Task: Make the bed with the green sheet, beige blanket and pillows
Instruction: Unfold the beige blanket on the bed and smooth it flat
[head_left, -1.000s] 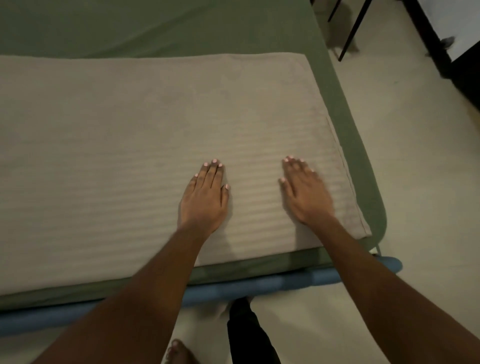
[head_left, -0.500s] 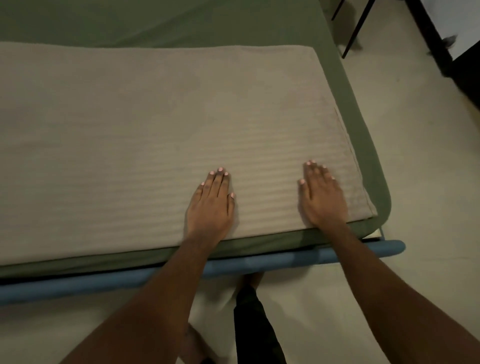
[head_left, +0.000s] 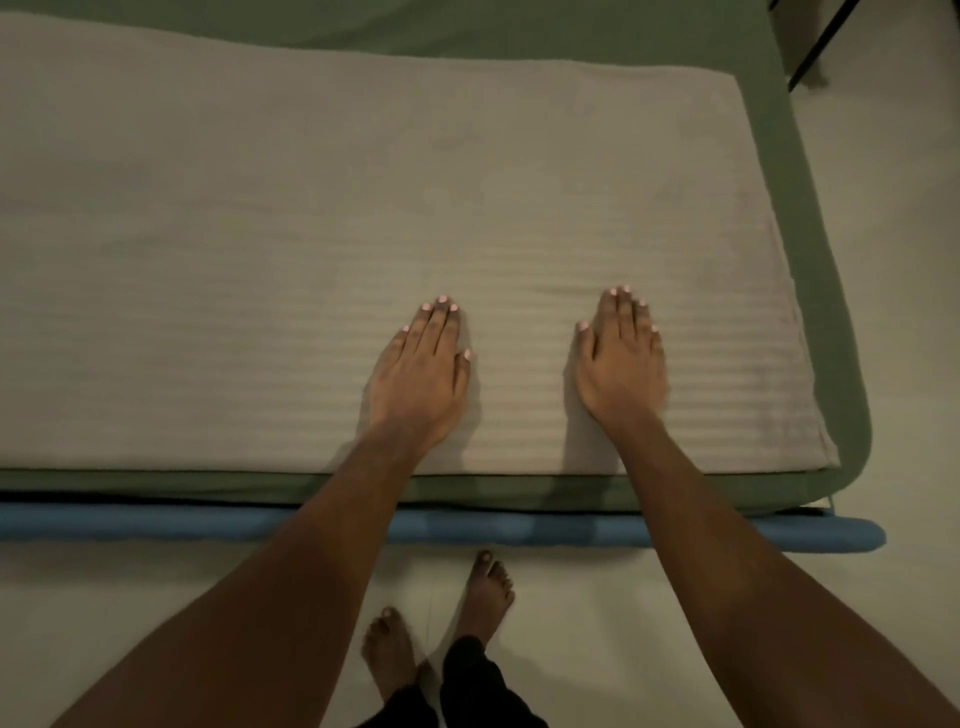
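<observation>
Pale floor (head_left: 909, 312) first, closest to the camera: two bare feet (head_left: 488, 592) stand on it, with dark trouser legs (head_left: 467, 686) just above the ankles, right up by the near edge of the bed. One foot is set a bit further forward than the other, toes almost at the blue padded rail (head_left: 156, 522) that runs the whole length of that near edge and ends in a rounded tip at the bed's near right corner.

Just past the rail you get a thin strip of the green sheet (head_left: 519, 491), pulled smooth over the mattress and wrapping round that right corner. On top of it lies the beige blanket (head_left: 260, 260), flat, with faint stripes running across it. Its near edge runs parallel to the bed's near edge and its near right corner sits just inside the bed's corner, so green shows along the front, up the right edge and beyond the blanket's far edge too.

Both arms reach over the rail. The left hand (head_left: 421, 379) and right hand (head_left: 621, 364) rest palm down on the blanket, close to its near edge and toward the right end of the bed, a little apart from each other. Fingers on both are straight and pressed together, thumbs lying close alongside, nothing gripped.

Way off past the far right corner, thin black furniture legs (head_left: 815, 47) stand on the floor.
</observation>
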